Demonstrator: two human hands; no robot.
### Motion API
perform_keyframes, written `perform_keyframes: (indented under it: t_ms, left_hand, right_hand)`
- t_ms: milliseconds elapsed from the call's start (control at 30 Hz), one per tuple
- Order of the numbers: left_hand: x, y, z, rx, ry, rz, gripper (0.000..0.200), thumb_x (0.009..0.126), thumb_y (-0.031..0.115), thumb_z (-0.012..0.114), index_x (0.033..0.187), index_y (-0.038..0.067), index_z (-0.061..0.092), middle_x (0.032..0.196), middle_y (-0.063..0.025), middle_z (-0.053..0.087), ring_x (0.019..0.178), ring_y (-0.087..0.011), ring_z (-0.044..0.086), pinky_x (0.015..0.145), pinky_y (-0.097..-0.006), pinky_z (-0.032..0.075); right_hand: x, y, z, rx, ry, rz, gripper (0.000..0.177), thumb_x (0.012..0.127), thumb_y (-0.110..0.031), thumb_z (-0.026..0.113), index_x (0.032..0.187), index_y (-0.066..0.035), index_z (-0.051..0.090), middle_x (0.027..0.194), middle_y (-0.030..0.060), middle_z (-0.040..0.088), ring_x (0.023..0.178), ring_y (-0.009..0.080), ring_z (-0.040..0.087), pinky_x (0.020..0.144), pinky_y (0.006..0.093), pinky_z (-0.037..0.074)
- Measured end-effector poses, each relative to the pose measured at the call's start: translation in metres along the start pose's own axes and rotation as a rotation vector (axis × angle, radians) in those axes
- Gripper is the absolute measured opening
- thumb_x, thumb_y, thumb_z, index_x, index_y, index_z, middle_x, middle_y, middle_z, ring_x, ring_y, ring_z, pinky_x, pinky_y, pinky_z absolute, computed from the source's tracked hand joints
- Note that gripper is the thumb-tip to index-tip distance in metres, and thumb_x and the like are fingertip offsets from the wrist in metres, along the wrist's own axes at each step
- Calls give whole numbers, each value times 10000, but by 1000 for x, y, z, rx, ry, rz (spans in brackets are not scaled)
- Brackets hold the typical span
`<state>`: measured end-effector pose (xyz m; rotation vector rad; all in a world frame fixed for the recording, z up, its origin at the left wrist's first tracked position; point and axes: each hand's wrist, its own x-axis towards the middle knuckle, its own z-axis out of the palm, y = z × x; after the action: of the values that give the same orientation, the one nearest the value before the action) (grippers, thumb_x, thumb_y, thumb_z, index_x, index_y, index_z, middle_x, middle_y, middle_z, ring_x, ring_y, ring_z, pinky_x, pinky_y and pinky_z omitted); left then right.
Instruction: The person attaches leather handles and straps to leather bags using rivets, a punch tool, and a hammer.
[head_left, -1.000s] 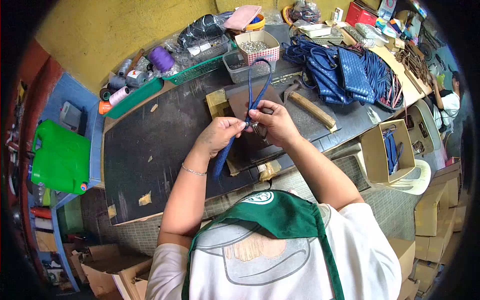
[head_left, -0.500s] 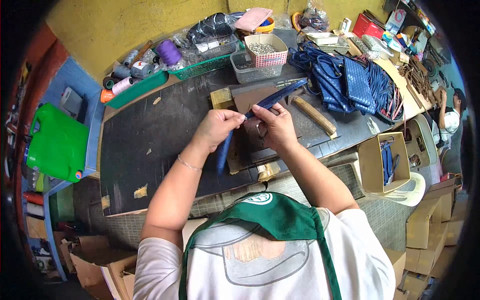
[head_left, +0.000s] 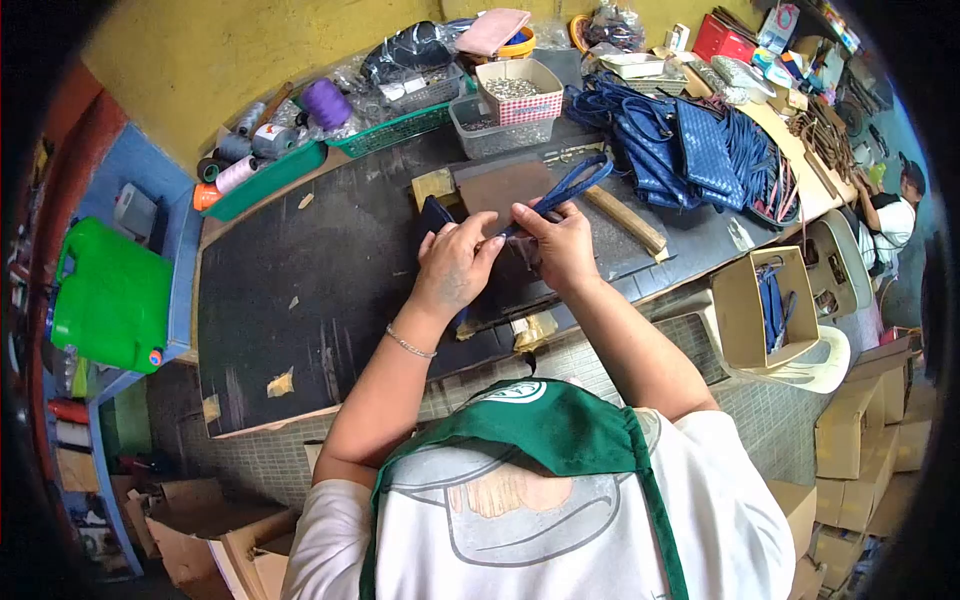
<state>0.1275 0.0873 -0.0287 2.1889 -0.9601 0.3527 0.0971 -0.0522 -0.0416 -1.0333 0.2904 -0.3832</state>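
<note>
A dark blue strap [head_left: 578, 180] is bent into a loop above the work board. My right hand [head_left: 562, 245] is closed on it, thumb on top, with the loop sticking out past the fingers. Close by on the left, my left hand [head_left: 455, 268] has its fingers curled around the strap's other part, and a blue end shows beyond the knuckles. Much of the strap between the palms is hidden. Under the hands lies a brown flat piece [head_left: 500, 188] on the board. Right of my right hand rests a wooden stick [head_left: 626, 222].
Blue woven bags and straps [head_left: 690, 150] are heaped at the back right. A checkered box of small metal parts [head_left: 520, 108] sits in a clear bin. Thread spools fill a green tray [head_left: 265, 185] at the left. Another person [head_left: 890, 215] is at the far right.
The strap was stretched out long between my hands; now it is bent into a loop at the right hand. My left hand has turned and shifted right and slightly down. The view has tilted slightly.
</note>
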Motion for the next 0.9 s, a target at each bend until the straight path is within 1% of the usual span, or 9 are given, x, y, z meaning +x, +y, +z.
perform_keyframes:
  t_ms: [200, 300, 367, 433, 500, 600, 700, 833, 900]
  left_hand:
    - [-3, -1, 13, -58, -59, 18, 211, 746, 166, 570, 911, 35, 586, 782, -102, 588, 745, -239, 534, 685, -328, 410]
    - [-2, -4, 14, -79, -152, -39, 167, 746, 156, 569, 838, 16, 577, 741, -91, 545, 745, -253, 493, 683, -323, 387]
    - [-5, -7, 16, -48, -138, 8, 155, 753, 157, 561, 805, 12, 569, 754, -91, 533, 765, -254, 479, 698, -325, 378]
    - [-8, -13, 18, -4, -135, 31, 152, 760, 159, 554, 773, 8, 561, 768, -91, 521, 784, -256, 465, 712, -328, 369]
    - [-11, -19, 22, 20, -84, 120, 160, 746, 215, 565, 782, 60, 576, 779, -61, 534, 817, -250, 483, 711, -343, 378]
    - [-11, -22, 22, -87, -105, 147, 171, 752, 219, 562, 786, 51, 573, 774, -61, 540, 793, -242, 483, 711, -334, 372]
    - [-11, -7, 20, -270, 35, 19, 167, 735, 206, 586, 774, 44, 601, 727, -61, 548, 738, -229, 487, 666, -324, 368]
    - [-10, -9, 24, -126, 38, 90, 162, 723, 155, 602, 795, 9, 599, 689, -78, 536, 700, -223, 482, 657, -298, 378]
    - [-13, -4, 23, -215, 10, -32, 142, 723, 123, 594, 780, -7, 590, 684, -84, 530, 691, -223, 475, 655, -300, 382]
  right_hand:
    - [-4, 4, -10, -148, 37, -25, 188, 684, -67, 668, 767, -49, 501, 611, 19, 531, 481, 85, 486, 406, 200, 369]
    - [-7, 4, -10, -123, 21, 9, 201, 672, -49, 671, 769, -54, 495, 602, 22, 530, 464, 85, 479, 390, 203, 360]
    - [-1, 18, -13, -99, -3, -83, 203, 669, -40, 672, 777, -53, 500, 608, 19, 534, 464, 80, 478, 388, 191, 352]
    - [-10, 3, -7, -136, -23, 22, 193, 665, -61, 682, 755, -38, 512, 618, 22, 540, 507, 80, 493, 439, 207, 394]
    - [-11, 2, -6, -146, -21, 38, 192, 665, -61, 682, 754, -37, 514, 617, 24, 540, 507, 81, 495, 435, 207, 391]
    - [-5, 3, -11, -191, -20, 21, 182, 667, -52, 677, 749, -31, 516, 618, 29, 538, 505, 81, 488, 425, 208, 383]
    - [-3, 0, -12, -138, -43, 8, 186, 659, -56, 684, 739, -27, 518, 630, 24, 536, 517, 77, 482, 442, 210, 386]
    - [-5, -4, -10, -182, -56, 8, 206, 656, -60, 686, 756, -11, 513, 637, 33, 538, 527, 97, 506, 467, 232, 415]
    - [-3, 3, -12, -209, -37, -40, 219, 652, -66, 690, 764, -7, 511, 644, 46, 545, 535, 104, 521, 465, 236, 420]
